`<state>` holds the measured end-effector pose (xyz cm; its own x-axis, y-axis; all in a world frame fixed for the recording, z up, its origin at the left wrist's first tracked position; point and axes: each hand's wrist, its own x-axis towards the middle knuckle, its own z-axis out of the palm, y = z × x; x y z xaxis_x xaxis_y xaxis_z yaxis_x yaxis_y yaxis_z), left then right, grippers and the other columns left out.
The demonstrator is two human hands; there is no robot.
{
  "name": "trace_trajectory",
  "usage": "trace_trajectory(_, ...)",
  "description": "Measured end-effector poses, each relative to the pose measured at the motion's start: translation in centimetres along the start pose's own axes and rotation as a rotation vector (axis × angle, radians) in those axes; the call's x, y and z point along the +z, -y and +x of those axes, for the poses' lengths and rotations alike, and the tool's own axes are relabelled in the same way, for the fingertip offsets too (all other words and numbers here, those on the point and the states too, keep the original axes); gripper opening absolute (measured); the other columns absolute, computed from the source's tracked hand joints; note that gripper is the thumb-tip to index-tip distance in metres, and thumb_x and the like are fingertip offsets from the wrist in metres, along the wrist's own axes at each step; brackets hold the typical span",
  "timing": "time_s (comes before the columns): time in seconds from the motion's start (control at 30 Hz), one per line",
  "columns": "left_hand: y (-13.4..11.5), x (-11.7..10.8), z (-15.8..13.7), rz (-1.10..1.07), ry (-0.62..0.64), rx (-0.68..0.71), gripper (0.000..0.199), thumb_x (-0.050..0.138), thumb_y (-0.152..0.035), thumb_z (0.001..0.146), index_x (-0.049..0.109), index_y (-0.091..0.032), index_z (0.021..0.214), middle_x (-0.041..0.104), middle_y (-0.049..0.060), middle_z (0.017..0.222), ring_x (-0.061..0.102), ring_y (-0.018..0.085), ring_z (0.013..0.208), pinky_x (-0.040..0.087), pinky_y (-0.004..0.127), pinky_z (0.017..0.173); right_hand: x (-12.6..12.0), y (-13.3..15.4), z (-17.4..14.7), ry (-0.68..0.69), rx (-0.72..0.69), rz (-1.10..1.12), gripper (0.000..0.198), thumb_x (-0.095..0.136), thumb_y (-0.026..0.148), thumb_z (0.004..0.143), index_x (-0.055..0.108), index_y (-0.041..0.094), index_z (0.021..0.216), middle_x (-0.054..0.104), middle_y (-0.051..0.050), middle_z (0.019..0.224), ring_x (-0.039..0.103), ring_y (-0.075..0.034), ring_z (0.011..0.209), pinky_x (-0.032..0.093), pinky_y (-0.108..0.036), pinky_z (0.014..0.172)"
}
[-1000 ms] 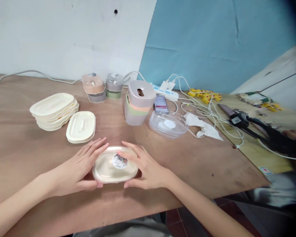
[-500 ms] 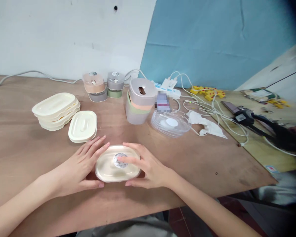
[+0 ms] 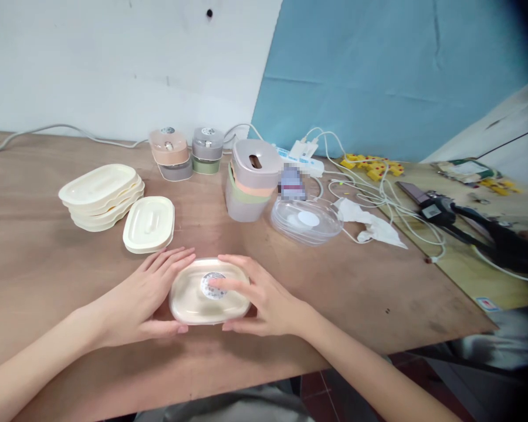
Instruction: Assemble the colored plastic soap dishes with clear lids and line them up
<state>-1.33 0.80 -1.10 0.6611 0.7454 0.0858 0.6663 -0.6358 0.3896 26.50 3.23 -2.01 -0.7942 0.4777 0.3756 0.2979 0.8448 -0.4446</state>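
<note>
A small oval box (image 3: 189, 308) with a clear lid over a cream interior sits on the table before me. A round patterned sticker (image 3: 212, 288) marks the middle of its lid. My left hand (image 3: 152, 296) curves round the box's left end, fingers along the far side and thumb at the near edge. Around the right end, my right hand (image 3: 261, 296) grips the far and near sides, its index finger lying on the sticker. Beyond my left hand are a cream lid (image 3: 148, 225) with a raised ridge and a stack of longer cream lids (image 3: 99, 187).
Two-tier boxes, one peach over grey (image 3: 169, 149) and one grey over green (image 3: 207, 146), stand near the wall. Nested pastel bins (image 3: 249, 202), stacked clear lids (image 3: 286, 220), a crumpled tissue (image 3: 374, 227), a power strip (image 3: 314, 167) and white cables (image 3: 398, 205) occupy the back right.
My left hand's fingers have moved slightly right, closer along the far side of the box. The right hand keeps its grip; the box has hardly moved.
</note>
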Motion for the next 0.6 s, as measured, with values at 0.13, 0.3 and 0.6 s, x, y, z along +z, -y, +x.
trace_trajectory(0.13, 0.2, 0.6, -0.1, 0.021, -0.029, 0.005, 0.082, 0.062, -0.052, 0.084, 0.018, -0.025, 0.148, 0.033, 0.013, 0.154, 0.027, 0.035, 0.141, 0.024, 0.052, 0.114, 0.0, 0.2, 0.3, 0.009, -0.017, -0.021, 0.060, 0.065, 0.052, 0.084, 0.053, 0.017, 0.132, 0.040, -0.019, 0.144, 0.035, -0.028, 0.137, 0.036, -0.046, 0.110)
trace_trajectory(0.3, -0.1, 0.7, 0.3, -0.053, -0.082, -0.012, 0.077, 0.063, -0.043, 0.081, 0.023, -0.025, 0.144, 0.045, 0.011, 0.146, 0.035, 0.034, 0.137, 0.021, 0.052, 0.114, -1.6, -0.4, -0.4, -0.330, -0.018, -0.149, 0.047, 0.060, 0.043, 0.087, 0.052, 0.019, 0.127, 0.049, -0.017, 0.133, 0.047, -0.030, 0.128, 0.044, -0.051, 0.102)
trace_trajectory(0.6, -0.1, 0.0, 0.1, -0.271, -0.245, -0.045, 0.075, 0.068, -0.039, 0.080, 0.027, -0.031, 0.143, 0.044, 0.007, 0.146, 0.038, 0.035, 0.135, 0.017, 0.054, 0.116, -7.3, -2.7, 2.7, -0.705, 0.293, -0.583, 0.046, 0.060, 0.031, 0.088, 0.045, 0.024, 0.131, 0.048, -0.015, 0.130, 0.049, -0.031, 0.123, 0.045, -0.053, 0.098)
